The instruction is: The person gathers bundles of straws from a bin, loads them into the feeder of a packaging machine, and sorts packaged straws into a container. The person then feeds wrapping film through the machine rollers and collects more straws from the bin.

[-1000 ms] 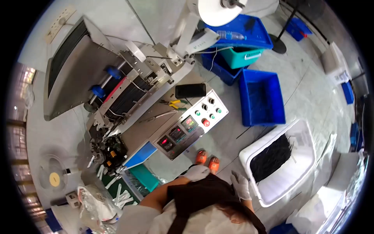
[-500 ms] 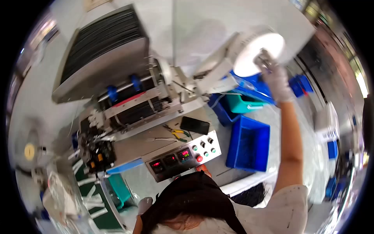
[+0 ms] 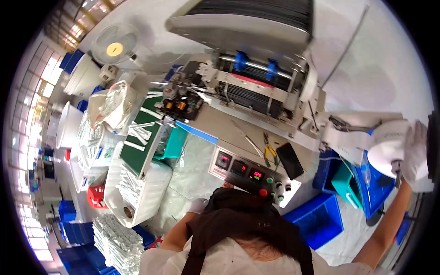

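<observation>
My right hand (image 3: 415,151), in a whitish glove, is at the right side of a white reel (image 3: 387,144). Its fingers stretch upward along the reel, and no object shows inside the hand. A metal spindle (image 3: 397,167) sticks out of the reel's hub, just beside the palm. My left hand (image 3: 198,206), also gloved, hangs low beside the dark apron (image 3: 247,224); its fingers are too small and partly hidden to read. Between the hands stands a machine with a control panel (image 3: 250,174) of red digits and knobs.
Yellow-handled pliers (image 3: 270,151), tweezers (image 3: 247,137) and a black phone (image 3: 290,160) lie on the machine's ledge. A blue bin (image 3: 318,220) and a teal bin (image 3: 347,183) stand at right. White strips lie on a green board (image 3: 137,153) at left, above a white tub (image 3: 156,197).
The view has swung toward the left, bringing more of the left-hand side into sight. My right hand has shifted from the reel's hub to its right side.
</observation>
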A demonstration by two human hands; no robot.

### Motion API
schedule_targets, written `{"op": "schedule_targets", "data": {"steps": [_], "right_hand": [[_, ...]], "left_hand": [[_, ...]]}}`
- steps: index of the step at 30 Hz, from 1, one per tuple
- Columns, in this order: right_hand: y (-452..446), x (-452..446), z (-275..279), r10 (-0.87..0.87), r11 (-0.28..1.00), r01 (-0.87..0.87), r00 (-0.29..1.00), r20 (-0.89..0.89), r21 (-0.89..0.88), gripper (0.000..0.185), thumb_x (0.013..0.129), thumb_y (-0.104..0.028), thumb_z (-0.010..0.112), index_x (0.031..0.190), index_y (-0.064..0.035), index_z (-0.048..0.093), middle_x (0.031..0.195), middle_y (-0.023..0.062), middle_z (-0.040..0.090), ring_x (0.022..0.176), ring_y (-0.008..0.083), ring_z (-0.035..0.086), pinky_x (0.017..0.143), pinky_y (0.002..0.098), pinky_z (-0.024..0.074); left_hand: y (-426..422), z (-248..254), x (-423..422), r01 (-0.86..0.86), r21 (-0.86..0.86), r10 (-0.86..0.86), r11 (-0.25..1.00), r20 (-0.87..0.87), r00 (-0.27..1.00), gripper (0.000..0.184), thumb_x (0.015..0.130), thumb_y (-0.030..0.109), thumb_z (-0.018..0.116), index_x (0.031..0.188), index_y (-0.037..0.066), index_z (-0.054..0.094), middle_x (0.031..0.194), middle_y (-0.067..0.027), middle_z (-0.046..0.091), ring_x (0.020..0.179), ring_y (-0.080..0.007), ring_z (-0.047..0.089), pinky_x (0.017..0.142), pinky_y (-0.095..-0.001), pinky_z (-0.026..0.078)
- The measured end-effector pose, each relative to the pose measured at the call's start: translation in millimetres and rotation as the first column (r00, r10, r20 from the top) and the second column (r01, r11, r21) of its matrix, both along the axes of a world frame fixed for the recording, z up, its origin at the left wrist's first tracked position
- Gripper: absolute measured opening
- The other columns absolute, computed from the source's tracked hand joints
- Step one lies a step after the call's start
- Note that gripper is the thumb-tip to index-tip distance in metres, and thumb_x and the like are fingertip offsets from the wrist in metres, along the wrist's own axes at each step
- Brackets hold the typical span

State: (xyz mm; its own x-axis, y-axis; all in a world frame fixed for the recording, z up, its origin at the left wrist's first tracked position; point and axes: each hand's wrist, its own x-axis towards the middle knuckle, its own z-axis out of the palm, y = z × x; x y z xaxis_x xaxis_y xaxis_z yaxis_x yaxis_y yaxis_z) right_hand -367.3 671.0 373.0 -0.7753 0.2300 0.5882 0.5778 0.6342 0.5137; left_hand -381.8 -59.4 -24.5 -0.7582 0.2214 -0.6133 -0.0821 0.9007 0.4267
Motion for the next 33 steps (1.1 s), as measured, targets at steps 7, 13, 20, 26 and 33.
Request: {"op": "schedule_targets", "data": {"steps": [7, 13, 20, 26, 33], "right_hand": [[-125, -46, -61, 0.354, 0.922, -0.328, 0.929, 0.109, -0.205, 0.041, 0.083, -0.028, 0.062, 0.116, -0.0041, 0.058, 0.123, 0.0109, 0.057, 0.119, 0.0281, 0.048, 0.106, 0.0423, 0.0304], [-62, -16, 38, 0.204, 0.972, -0.178, 0.963, -0.175, 0.153, 0.052, 0.097, -0.046, 0.034, 0.116, -0.0064, 0.061, 0.119, 0.0122, 0.06, 0.114, 0.0272, 0.053, 0.098, 0.0385, 0.0391], [-35, -25, 17, 0.036, 0.963, -0.064, 0.993, -0.111, -0.261, 0.047, 0.094, -0.044, 0.042, 0.105, -0.0043, 0.065, 0.102, 0.0139, 0.064, 0.096, 0.0317, 0.06, 0.088, 0.0392, 0.044], [-31, -36, 4, 0.038, 0.999, -0.039, 0.999, -0.019, -0.038, 0.047, 0.092, -0.05, 0.044, 0.086, -0.0101, 0.068, 0.089, 0.006, 0.067, 0.09, 0.0262, 0.062, 0.079, 0.0367, 0.0485], [-139, -23, -152, 0.248, 0.893, -0.348, 0.91, 0.334, 0.287, 0.03, 0.09, -0.024, 0.051, 0.115, -0.0085, 0.054, 0.091, 0.0054, 0.064, 0.073, 0.0239, 0.06, 0.066, 0.0375, 0.0481]], "left_hand": [[45, 4, -10, 0.178, -0.097, -0.186, 0.979, -0.087, 0.979, 0.035, 0.09, 0.033, 0.044, 0.094, 0.007, 0.069, 0.092, -0.0194, 0.066, 0.088, -0.0371, 0.062, 0.079, -0.046, 0.048], [47, -5, 0, 0.019, -0.04, -0.021, 0.999, -0.052, 0.998, 0.037, 0.09, 0.034, 0.046, 0.094, 0.005, 0.069, 0.092, -0.02, 0.066, 0.089, -0.0379, 0.061, 0.079, -0.0447, 0.048], [21, -19, 25, 0.033, -0.011, -0.034, 0.999, -0.078, 0.996, 0.041, 0.089, 0.04, 0.047, 0.1, 0.005, 0.067, 0.095, -0.0201, 0.065, 0.093, -0.0366, 0.061, 0.081, -0.0439, 0.047], [-37, -111, 60, -0.379, 0.213, 0.344, 0.901, 0.183, 0.921, 0.039, 0.091, 0.037, 0.047, 0.103, 0.006, 0.066, 0.099, -0.0194, 0.065, 0.092, -0.0373, 0.061, 0.079, -0.0447, 0.047], [-65, -118, 112, -0.419, 0.271, 0.396, 0.867, 0.139, 0.908, 0.037, 0.092, 0.037, 0.05, 0.097, 0.005, 0.068, 0.092, -0.0198, 0.066, 0.088, -0.0354, 0.063, 0.073, -0.0426, 0.048]]}}
